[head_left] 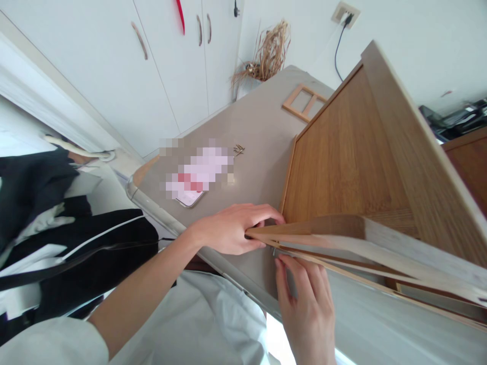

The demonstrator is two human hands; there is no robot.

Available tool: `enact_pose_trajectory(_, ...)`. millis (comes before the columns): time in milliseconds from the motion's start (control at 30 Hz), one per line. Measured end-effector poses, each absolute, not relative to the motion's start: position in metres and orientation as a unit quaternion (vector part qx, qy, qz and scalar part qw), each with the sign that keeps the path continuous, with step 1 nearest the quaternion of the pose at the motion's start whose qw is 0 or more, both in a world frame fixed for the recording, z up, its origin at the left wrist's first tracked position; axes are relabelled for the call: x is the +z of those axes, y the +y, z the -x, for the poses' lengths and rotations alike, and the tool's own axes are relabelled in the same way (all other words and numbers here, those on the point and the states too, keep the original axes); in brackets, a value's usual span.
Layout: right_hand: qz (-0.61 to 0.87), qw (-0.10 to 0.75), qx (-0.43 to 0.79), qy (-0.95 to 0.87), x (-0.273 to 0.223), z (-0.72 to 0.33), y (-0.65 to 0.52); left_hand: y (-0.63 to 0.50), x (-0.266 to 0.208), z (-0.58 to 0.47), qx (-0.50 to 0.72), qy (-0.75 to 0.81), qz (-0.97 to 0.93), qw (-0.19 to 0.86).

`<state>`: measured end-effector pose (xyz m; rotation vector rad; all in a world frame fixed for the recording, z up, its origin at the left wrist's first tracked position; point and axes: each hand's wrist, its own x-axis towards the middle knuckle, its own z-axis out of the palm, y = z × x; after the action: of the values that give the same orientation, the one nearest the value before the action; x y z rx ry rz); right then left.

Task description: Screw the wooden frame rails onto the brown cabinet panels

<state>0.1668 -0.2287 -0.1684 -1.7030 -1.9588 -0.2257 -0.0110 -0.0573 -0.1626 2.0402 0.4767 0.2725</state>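
While your left hand (232,229) pinches the corner of the wooden panel (304,229) on the table (251,132), your right hand (304,304) rests open-fingered beneath at a small fastener, so the cabinet (350,152) looks part-assembled, with screws (239,149) lying unused.

We see a grey-beige table (258,132) with a rounded metal-edged rim along its near side. On it lies a phone (192,195), its screen blurred, near that rim. Just beyond the phone sits a small cluster of brass screws (239,149). Farther back rests a small wooden frame (303,103), flat on the top. A large wooden cabinet piece (342,152) stands on the table's right part.
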Motion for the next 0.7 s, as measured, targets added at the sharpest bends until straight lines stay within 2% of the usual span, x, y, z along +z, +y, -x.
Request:
enact_pose_trajectory(300, 0.672, 0.250, -0.154, -0.680, -0.178, -0.179, -0.237, -0.058, -0.167, 0.010, 0.122, 0.199, -0.842, 0.486)
enact_pose_trajectory(700, 0.672, 0.274, -0.085, -0.683, -0.187, -0.179, -0.237, -0.058, -0.167, 0.011, 0.120, 0.201, -0.839, 0.491)
